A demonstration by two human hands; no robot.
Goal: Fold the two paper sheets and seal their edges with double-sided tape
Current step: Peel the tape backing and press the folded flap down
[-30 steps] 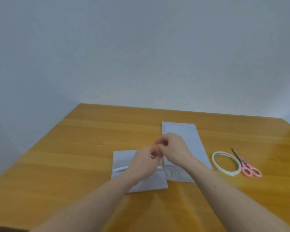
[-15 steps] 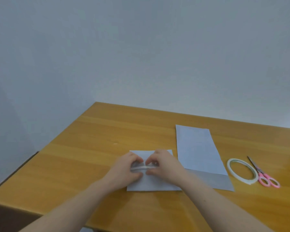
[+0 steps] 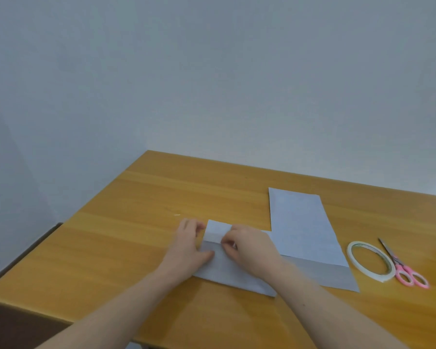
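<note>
1. The folded sheet (image 3: 227, 270) lies flat on the wooden table (image 3: 136, 210), under both hands.
2. The right hand (image 3: 252, 250) pinches its upper flap; the left hand (image 3: 189, 245) presses its left edge, fingers flat.
3. Right of the pinch, touching, lies the second sheet (image 3: 305, 230).
4. Further right sit the tape roll (image 3: 370, 260) and pink scissors (image 3: 403, 268).

Both paper sheets (image 3: 301, 225) showing pale blue-grey, plain; tape roll (image 3: 370, 261) looking white; scissors (image 3: 404, 269) showing pink handles; table (image 3: 141, 222) showing honey-orange wood grain; wall (image 3: 212, 71) looking grey.
</note>
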